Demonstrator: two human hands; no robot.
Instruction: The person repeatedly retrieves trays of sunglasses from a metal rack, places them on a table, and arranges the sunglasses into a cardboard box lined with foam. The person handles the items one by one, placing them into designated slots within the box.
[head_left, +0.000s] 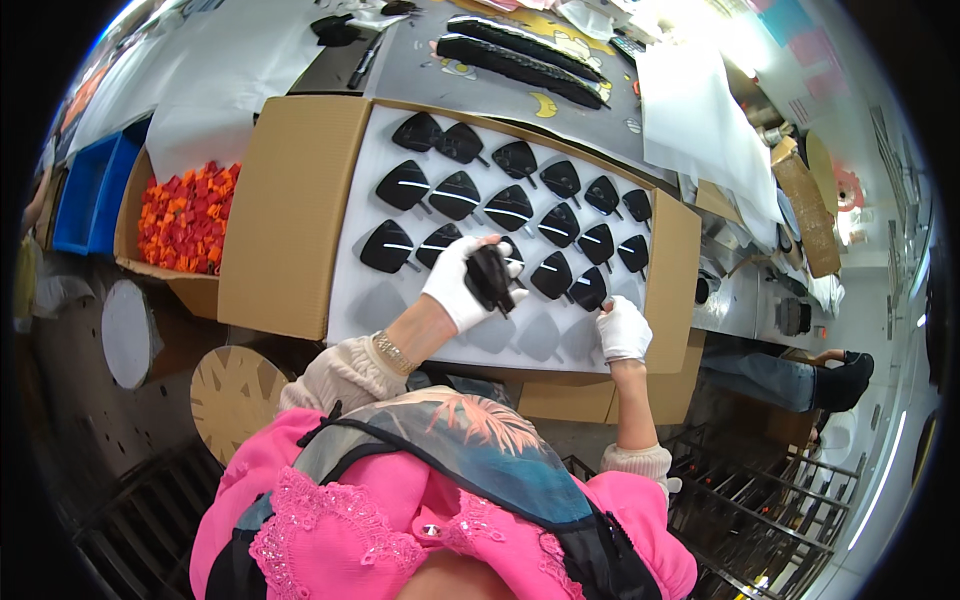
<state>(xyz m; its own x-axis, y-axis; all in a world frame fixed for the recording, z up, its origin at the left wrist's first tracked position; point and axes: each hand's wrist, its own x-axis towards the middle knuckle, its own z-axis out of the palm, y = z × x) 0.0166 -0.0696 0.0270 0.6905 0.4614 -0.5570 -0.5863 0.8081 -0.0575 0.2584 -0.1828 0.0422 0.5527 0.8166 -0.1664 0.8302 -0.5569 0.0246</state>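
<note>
My left hand (457, 289) wears a white glove and is closed around a small stack of glossy black panels (487, 277). It is held above a white foam sheet (360, 202) in an open cardboard box (289, 225). Rows of similar lens-shaped black panels with short stems lie on the foam. My right hand (625, 330), also gloved, has its fingertips pinched at the stem of one black panel (588, 288), near the box's right side. Along the near edge, grey shapes of more panels (540, 336) show faintly through the foam. My left hand hides part of the third row.
Left of the box stand a carton of red and orange plastic pieces (187, 217) and a blue bin (94, 191). Two long black strips (525, 64) lie on the patterned mat (405, 67) behind. A person (795, 375) is at the right, near a metal rack (757, 495).
</note>
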